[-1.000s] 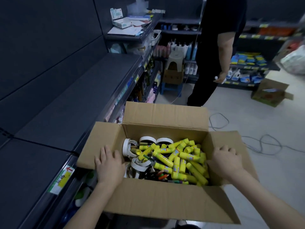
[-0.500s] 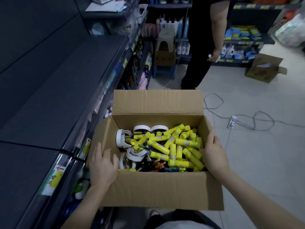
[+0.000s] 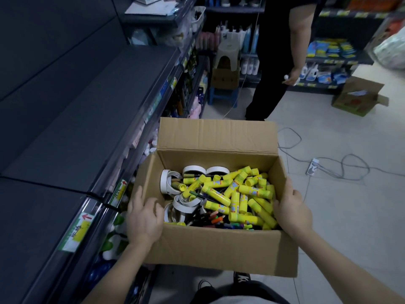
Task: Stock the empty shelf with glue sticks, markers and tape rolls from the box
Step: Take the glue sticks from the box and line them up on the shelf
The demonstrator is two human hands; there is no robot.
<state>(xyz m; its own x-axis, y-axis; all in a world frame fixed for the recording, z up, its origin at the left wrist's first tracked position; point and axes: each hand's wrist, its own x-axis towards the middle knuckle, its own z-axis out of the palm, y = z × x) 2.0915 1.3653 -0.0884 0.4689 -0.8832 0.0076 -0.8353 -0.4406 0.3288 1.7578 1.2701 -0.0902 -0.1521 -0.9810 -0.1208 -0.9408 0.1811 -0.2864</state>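
We note left grip (image 3: 144, 218) and right grip (image 3: 293, 209) clamped on the box (image 3: 219, 249); tape rolls (image 3: 168, 182) lie box-left, nearest left grip and shelf (image 3: 87, 117).

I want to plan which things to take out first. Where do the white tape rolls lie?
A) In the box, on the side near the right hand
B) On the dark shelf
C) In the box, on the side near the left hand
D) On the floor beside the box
C: the tape rolls lie along the left side of the box, by the left hand, while yellow glue sticks fill the side near the right hand.
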